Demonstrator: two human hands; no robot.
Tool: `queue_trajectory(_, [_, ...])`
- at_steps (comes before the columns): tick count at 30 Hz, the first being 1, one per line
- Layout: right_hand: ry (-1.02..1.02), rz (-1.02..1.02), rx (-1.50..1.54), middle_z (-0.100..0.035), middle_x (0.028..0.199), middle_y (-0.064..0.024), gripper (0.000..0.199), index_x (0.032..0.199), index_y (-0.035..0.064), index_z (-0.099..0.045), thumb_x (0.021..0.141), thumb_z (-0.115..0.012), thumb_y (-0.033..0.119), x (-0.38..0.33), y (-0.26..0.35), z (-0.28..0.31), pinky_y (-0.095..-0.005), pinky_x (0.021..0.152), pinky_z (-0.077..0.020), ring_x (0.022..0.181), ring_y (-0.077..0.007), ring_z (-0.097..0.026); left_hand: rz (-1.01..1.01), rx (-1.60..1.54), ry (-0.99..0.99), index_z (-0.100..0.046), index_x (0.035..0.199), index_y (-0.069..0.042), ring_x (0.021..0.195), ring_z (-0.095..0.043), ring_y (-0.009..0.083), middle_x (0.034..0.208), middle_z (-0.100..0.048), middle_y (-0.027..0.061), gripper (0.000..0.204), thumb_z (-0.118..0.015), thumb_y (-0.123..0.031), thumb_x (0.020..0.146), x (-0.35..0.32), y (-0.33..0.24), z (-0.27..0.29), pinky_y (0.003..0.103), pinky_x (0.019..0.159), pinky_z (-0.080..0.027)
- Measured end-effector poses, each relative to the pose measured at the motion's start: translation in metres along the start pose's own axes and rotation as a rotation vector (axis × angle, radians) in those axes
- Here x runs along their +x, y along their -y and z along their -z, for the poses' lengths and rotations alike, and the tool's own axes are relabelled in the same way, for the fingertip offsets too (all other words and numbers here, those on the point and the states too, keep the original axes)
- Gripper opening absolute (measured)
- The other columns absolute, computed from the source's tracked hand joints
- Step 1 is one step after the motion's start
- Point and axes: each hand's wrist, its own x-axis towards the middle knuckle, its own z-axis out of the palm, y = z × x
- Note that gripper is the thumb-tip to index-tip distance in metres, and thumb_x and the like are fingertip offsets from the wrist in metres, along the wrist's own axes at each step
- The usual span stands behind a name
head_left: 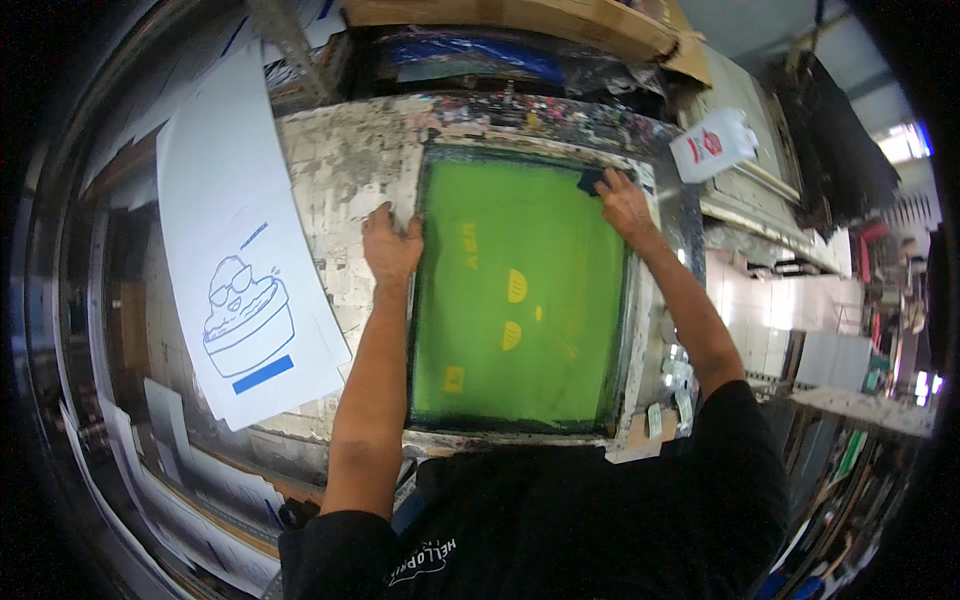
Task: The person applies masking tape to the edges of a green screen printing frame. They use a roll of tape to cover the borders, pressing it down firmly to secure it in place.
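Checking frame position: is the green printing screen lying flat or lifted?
Flat: the green screen lies level on the table; both hands rest along its frame.

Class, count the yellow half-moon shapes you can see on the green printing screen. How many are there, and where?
2. One half-moon sits near the middle of the green screen; the other half-moon lies just below it. None seems hidden.

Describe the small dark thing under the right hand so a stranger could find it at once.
Start at the big green screen-printing frame on the paint-stained table. Go to its far right corner, where the right hand presses down. The small dark blue pad peeks out beyond the fingers, the only blue thing on the green mesh.
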Motion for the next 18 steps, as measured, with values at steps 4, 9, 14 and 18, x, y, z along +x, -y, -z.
queue_trajectory(4, [0.050, 0.192, -0.042, -0.055, 0.102, -0.0171, 0.026, 0.091, 0.0020, -0.059, 0.066, -0.065, 0.005, 0.037, -0.018, -0.028, -0.0460, 0.068, -0.0555, 0.094, -0.0334, -0.061, -0.014, 0.120, 0.087, -0.058, 0.105, -0.001, 0.096, -0.057, 0.0415, 0.103, -0.060, 0.0217, 0.045, -0.076, -0.025, 0.071, 0.001, -0.018, 0.019, 0.048, 0.083, -0.048])
queue_trajectory(9, [0.055, 0.319, 0.044, -0.056, 0.108, -0.0207, 0.027, 0.095, 0.0035, -0.059, 0.069, -0.064, 0.010, 0.092, 0.033, -0.044, -0.0462, 0.067, -0.0556, 0.093, -0.0354, -0.062, 0.139, 0.025, 0.209, -0.055, 0.107, 0.001, 0.105, -0.057, 0.0405, 0.108, -0.061, 0.0218, 0.050, -0.079, -0.020, 0.069, 0.003, -0.013, 0.027, 0.045, 0.087, -0.048])
queue_trajectory(14, [-0.124, 0.366, 0.100, -0.057, 0.100, -0.0176, 0.019, 0.090, 0.0027, -0.060, 0.074, -0.060, 0.012, 0.170, 0.124, -0.063, -0.0434, 0.063, -0.0553, 0.088, -0.0322, -0.064, 0.146, 0.030, 0.211, -0.056, 0.109, 0.000, 0.104, -0.058, 0.0398, 0.108, -0.062, 0.0206, 0.052, -0.080, -0.018, 0.067, 0.005, -0.013, 0.025, 0.045, 0.088, -0.048])
queue_trajectory(18, [-0.180, 0.338, 0.167, -0.057, 0.099, -0.0167, 0.023, 0.087, 0.0032, -0.059, 0.066, -0.065, 0.011, 0.213, 0.173, -0.066, -0.0410, 0.059, -0.0545, 0.082, -0.0306, -0.065, 0.150, 0.024, 0.210, -0.056, 0.111, 0.000, 0.105, -0.058, 0.0400, 0.109, -0.062, 0.0208, 0.053, -0.079, -0.018, 0.067, 0.005, -0.014, 0.026, 0.044, 0.089, -0.047])
